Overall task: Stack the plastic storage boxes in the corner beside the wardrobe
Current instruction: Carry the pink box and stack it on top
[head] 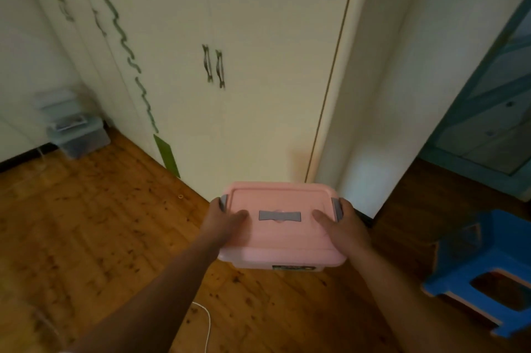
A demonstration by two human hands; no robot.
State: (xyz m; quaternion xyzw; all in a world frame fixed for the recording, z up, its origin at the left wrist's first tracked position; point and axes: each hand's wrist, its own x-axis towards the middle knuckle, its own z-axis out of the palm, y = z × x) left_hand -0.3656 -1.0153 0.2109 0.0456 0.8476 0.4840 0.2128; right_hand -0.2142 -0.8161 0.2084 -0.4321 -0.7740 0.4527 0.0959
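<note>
Single head-worn wide view, tilted forward-down; wardrobe (258, 79) near ahead, floor (86, 223) beneath.

In view are one pink storage box (283, 226), what look like two blurred clear storage boxes (80, 137) in the floor's far left corner, one blue stool (482, 266) and one wardrobe (258, 65).

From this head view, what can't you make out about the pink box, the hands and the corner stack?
Head view:
- pink box: inside hidden by its lid; front label blurred, unreadable.
- left hand, right hand: thumbs on the lid; fingers mostly hidden behind the box ends.
- corner stack: blurred; box count and contents unclear.
- blue stool: cut off by the right edge.
</note>
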